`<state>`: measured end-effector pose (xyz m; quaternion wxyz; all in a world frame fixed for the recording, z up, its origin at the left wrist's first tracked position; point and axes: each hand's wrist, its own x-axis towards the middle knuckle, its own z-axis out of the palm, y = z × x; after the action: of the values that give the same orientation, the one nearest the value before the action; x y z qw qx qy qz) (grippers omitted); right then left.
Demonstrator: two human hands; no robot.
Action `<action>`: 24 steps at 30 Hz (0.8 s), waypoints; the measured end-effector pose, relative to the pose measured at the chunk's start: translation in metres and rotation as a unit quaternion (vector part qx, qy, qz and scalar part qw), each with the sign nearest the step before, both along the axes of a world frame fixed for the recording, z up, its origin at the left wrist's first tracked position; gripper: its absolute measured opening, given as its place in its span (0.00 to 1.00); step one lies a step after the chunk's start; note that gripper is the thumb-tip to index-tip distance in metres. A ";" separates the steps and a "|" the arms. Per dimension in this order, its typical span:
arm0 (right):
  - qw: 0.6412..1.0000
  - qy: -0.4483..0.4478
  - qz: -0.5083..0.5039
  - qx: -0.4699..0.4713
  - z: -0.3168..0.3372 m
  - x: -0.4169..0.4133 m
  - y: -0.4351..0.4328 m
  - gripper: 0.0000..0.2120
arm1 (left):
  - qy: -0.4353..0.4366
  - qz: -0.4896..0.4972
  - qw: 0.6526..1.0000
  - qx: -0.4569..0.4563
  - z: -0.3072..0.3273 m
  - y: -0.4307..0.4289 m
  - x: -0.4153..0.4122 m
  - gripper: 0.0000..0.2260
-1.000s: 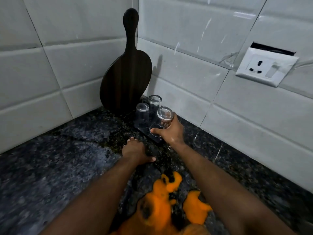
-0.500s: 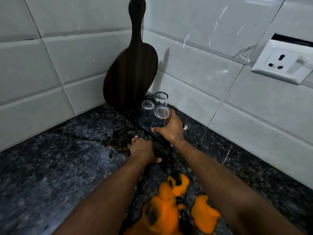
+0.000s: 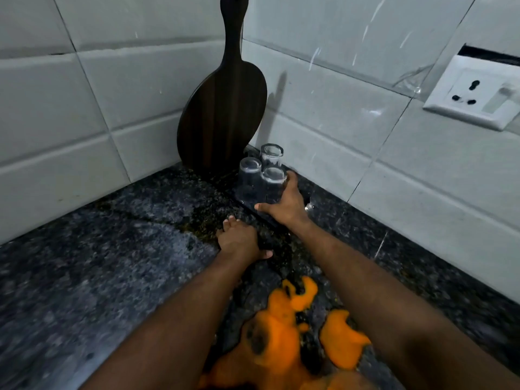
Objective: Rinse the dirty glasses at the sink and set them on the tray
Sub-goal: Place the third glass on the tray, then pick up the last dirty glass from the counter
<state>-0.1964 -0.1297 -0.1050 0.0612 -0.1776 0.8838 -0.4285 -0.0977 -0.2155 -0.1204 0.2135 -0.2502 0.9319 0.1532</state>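
- Dark wooden board (image 3: 222,108) stood on end in the tiled corner, handle up, leaning on the wall.
- Dark tray (image 3: 268,218) lay on the speckled stone counter (image 3: 112,263), just right of the board's foot.
- Three clear glasses stood upside down on the tray, close together: rear glass (image 3: 271,154), left glass (image 3: 250,175), near glass (image 3: 273,182).
- Right hand (image 3: 284,205) wrapped around the near glass, thumb low on its front, fingers behind.
- Left hand (image 3: 239,240) rested on the counter, in front of the board, holding nothing, thumb out. Hands close but apart.
- White wall socket (image 3: 475,92) sat well right of the board.
- Blurred orange cloth (image 3: 281,333) showed at the bottom edge.
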 end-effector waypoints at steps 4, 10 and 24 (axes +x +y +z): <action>1.000 0.010 -0.018 0.015 0.012 0.024 0.023 0.51 | 0.127 -0.018 0.992 -0.021 0.004 0.014 0.027 0.32; 0.987 -0.131 0.085 -0.028 0.040 0.076 0.091 0.10 | 0.231 0.026 0.965 0.118 0.048 0.048 0.071 0.13; 0.966 -0.186 0.085 -0.157 0.026 0.213 0.195 0.17 | 0.018 -0.096 0.963 0.252 0.105 0.127 0.189 0.16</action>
<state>0.0165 0.0649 -0.0790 0.2319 -0.1771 0.7602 -0.5805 0.0916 -0.0884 -0.0150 0.2664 -0.0950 0.8865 0.3662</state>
